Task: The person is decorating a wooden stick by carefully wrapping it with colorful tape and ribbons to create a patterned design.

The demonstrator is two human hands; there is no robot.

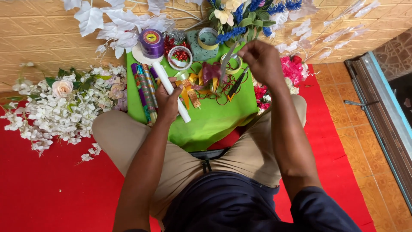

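Left hand [168,101] closed around a white roll [171,91], which lies slanted over the green sheet [214,124] just beside the patterned paper rolls [145,92]. Right hand [262,60] raised above the sheet, fingers pinched on a thin strip of ribbon [227,60] hanging toward the loose bows [206,81]. White flowers [56,107] on the red mat [51,184], at the left knee.

A bright red cloth mat [51,193] covers an orange tiled floor [365,141]; a tan brick-patterned wall [38,34] stands behind, a metal-framed doorway [382,116] at right.
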